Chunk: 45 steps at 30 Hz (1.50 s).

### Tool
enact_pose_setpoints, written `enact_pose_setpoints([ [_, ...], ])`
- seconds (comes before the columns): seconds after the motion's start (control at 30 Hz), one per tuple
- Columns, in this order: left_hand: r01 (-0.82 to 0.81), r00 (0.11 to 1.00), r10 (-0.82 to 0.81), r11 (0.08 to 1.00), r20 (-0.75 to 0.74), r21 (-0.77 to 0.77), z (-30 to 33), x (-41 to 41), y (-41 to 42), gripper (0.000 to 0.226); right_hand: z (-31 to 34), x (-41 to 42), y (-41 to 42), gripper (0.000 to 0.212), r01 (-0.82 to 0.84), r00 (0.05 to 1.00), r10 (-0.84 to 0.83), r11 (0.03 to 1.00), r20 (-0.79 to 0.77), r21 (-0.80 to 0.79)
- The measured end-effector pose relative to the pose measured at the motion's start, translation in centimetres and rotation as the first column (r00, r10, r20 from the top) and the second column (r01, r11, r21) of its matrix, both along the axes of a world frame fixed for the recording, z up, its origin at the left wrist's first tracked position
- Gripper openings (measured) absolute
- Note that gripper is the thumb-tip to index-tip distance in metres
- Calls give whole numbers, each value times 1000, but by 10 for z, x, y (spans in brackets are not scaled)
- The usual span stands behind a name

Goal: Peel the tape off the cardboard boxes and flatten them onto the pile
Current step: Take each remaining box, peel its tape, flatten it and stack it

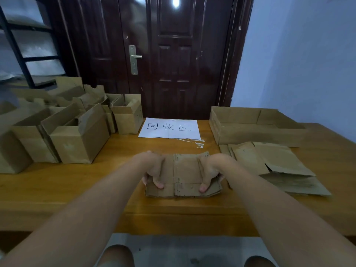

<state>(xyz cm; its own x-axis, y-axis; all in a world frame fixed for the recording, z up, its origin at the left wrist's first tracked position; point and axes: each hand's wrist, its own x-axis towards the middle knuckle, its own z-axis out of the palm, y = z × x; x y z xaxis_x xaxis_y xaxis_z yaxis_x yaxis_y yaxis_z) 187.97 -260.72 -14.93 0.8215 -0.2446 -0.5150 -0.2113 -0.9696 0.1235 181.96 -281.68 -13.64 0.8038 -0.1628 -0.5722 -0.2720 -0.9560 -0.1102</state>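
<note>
Two bare forearms reach out from the near edge over a wooden table [77, 189]. Both hands hold one flattened box [185, 176] that lies on the table's near middle. The left hand [153, 170] grips its left edge, thumb pressed on top near the front corner and fingers curled round the side. The right hand [211, 170] grips the right edge the same way, thumb on top and fingers wrapped round the far side. This cardboard is folded flat, with small dark holes along its creases; no printing can be read on it.

Just right of the held piece, slightly farther, lies the pile of flattened cardboard [275, 166], several sheets overlapping and fanned toward the right edge. Beyond that pile sits a large shallow open box [256, 130], its walls upright.

On the left side stands a crowd of upright boxes [77, 139], flaps open, packed close together from the near left back to the far edge.

Between the two groups, at the far middle, a white paper sheet [169, 128] lies flat, bearing three handwritten characters: 回收区. Pale tape scraps [198, 143] lie just near its right corner.

Behind the table stands a dark wooden door [173, 54] with a metal handle plate [133, 59], and a black shelf frame [25, 54] rises at the far left.
</note>
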Motion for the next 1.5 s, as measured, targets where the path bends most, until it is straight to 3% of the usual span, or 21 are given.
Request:
enact_pose_setpoints([
  [0.23, -21, 1000, 22, 999, 9, -46, 1, -4, 1, 134, 5, -5, 1, 129, -14, 1000, 14, 1000, 7, 22],
  [0.3, -39, 999, 39, 996, 1, -76, 3, -10, 2, 128, 11, -9, 0, 120, -25, 999, 24, 999, 32, 40],
  [0.4, -23, 1000, 26, 993, 18, -113, 16, -19, 0, 117, 24, -13, -5, 128, -61, 997, 62, 998, 48, -22],
  [0.5, 49, 994, -33, 987, 105, -155, 41, -26, -14, 107, 52, -20, -24, 114, -90, 989, 97, 994, 107, -69],
  [0.6, 101, 985, -63, 967, 163, -234, 67, -28, -43, 109, 81, -27, -63, 111, -39, 985, 43, 999, 168, -24],
  [0.73, 113, 989, -59, 889, 134, -443, 85, -31, -100, 111, 108, -44, -128, 133, 86, 969, -89, 996, 231, 26],
  [0.9, 188, 982, -144, 818, 124, -543, 78, -41, -182, 116, 112, -76, -203, 110, 239, 927, -247, 969, 282, 64],
  [1.17, 186, 982, -171, 833, 77, -521, 30, -38, -249, 114, 52, -84, -264, 103, 339, 906, -310, 939, 288, -53],
  [1.37, 164, 986, -134, 895, 102, -414, 1, -33, -262, 113, 5, -90, -268, 78, 304, 902, -293, 953, 318, 14],
  [1.5, 246, 963, -204, 935, 178, -254, -3, -29, -261, 111, 3, -84, -268, 75, 257, 918, -178, 947, 355, -191],
])
